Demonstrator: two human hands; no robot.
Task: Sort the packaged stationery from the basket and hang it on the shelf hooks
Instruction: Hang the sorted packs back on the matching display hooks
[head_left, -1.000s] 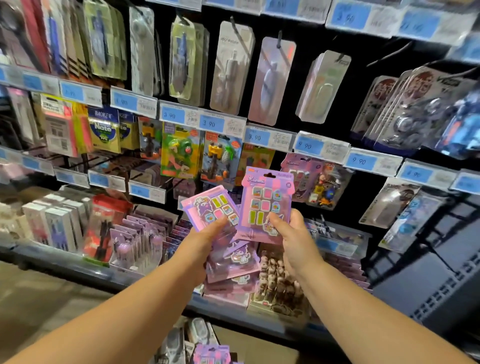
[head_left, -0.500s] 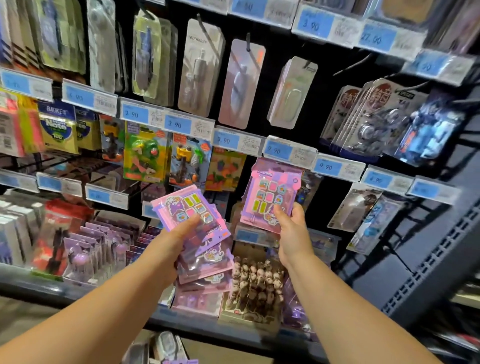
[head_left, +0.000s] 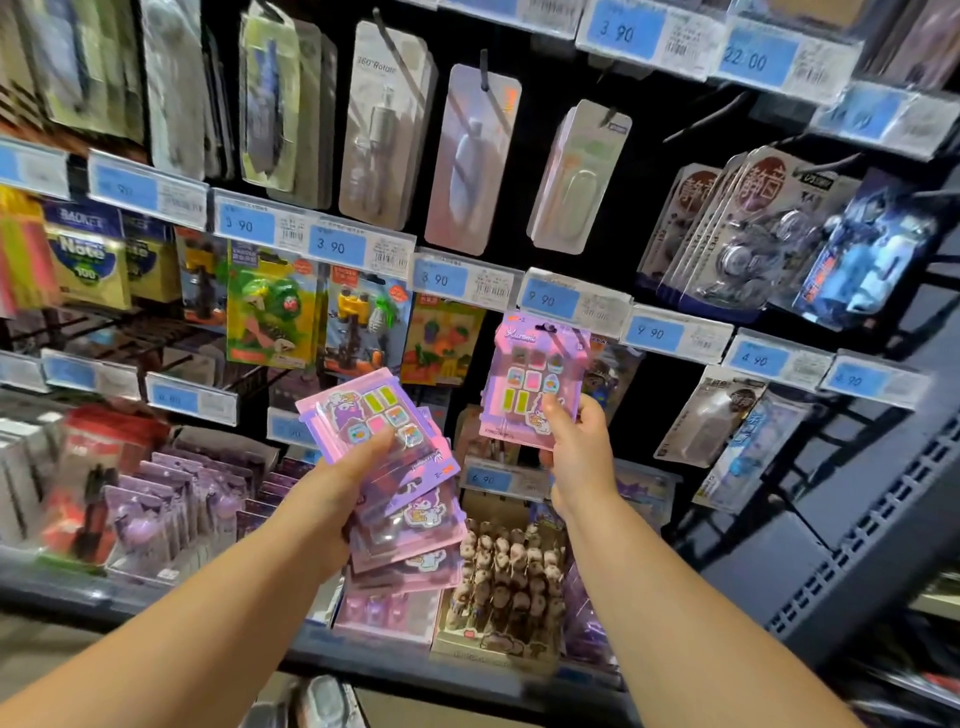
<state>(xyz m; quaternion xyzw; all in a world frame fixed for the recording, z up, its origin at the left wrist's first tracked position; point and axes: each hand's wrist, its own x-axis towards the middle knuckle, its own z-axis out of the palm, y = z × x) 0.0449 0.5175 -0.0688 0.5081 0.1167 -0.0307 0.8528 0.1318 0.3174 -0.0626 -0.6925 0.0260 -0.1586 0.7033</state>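
Nearly upright pink pack (head_left: 527, 379), header topmost.

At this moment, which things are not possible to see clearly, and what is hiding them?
1. Head view: the hook for the pink pack that the right hand holds; the pack itself covers it.
2. Head view: how many packs are in the stack in the left hand; they overlap.
3. Head view: the price on the label at upper left; blurred.

Two hands (head_left: 576, 457), perhaps five pink packs (head_left: 535, 379).
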